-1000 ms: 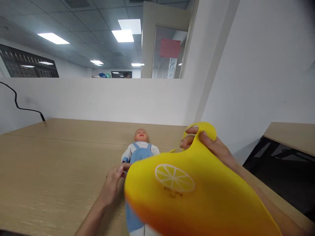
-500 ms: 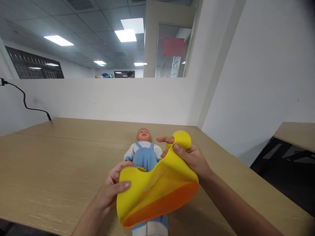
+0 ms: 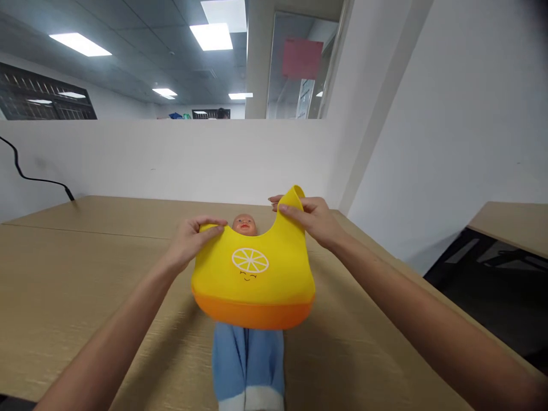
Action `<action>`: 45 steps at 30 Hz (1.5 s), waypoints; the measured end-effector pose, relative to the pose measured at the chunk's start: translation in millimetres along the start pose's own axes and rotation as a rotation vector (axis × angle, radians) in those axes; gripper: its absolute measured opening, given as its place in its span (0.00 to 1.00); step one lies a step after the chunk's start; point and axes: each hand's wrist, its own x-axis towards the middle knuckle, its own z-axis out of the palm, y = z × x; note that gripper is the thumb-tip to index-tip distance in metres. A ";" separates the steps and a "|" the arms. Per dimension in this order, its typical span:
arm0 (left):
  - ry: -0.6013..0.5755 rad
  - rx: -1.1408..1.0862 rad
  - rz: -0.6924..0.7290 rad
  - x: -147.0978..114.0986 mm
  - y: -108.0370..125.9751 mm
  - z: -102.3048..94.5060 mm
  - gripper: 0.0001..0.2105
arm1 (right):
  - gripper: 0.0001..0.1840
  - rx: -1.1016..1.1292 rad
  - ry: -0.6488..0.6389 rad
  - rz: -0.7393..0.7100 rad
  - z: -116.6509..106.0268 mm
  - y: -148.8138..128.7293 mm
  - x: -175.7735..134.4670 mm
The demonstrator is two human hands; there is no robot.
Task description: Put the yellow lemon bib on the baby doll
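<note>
A yellow baby bib (image 3: 274,268) with an orange bottom pocket, a white citrus slice and a small smiling face is held spread out between my hands. My left hand (image 3: 192,240) pinches its upper left corner. With thumb and fingers, my right hand (image 3: 312,220) grips the neck strap on the right, which curls upward. Behind the bib a baby doll (image 3: 248,362) lies on its back on the table. Only its head, above the neckline, and its blue trouser legs with white ends show; the bib hides its torso and arms.
The wooden table (image 3: 107,274) runs back to a low white partition (image 3: 192,160). A black cable (image 3: 43,180) hangs at the far left. A white wall (image 3: 462,114) rises on the right, with another table (image 3: 514,228) beyond the edge.
Both hands have raised the bib toward the doll's head and turned its printed front into view. My left hand has moved from its side to the top corner. The camera view has shifted slightly.
</note>
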 end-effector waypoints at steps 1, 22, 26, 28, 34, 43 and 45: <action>-0.012 0.069 0.013 12.8 -5.4 0.9 0.18 | 0.13 -0.011 0.008 0.022 1.3 10.2 8.9; -0.032 0.131 -0.252 138.0 -161.2 29.2 0.10 | 0.08 -0.098 -0.100 0.562 54.7 258.5 75.9; -0.071 -0.072 -0.313 144.2 -163.7 30.2 0.19 | 0.08 -0.003 -0.075 0.611 60.1 259.9 81.1; -0.122 -0.166 -0.350 147.2 -166.2 31.0 0.20 | 0.08 0.009 -0.061 0.608 61.0 260.0 83.4; -0.222 -0.367 -0.487 156.4 -181.5 35.0 0.23 | 0.08 0.005 -0.106 0.555 60.3 259.3 87.0; -0.277 -0.486 -0.494 158.8 -198.1 37.6 0.33 | 0.10 -0.342 -0.104 0.494 60.6 258.8 90.8; -0.294 -0.513 -0.483 159.9 -201.1 37.2 0.34 | 0.11 -0.383 -0.102 0.480 60.7 257.4 92.1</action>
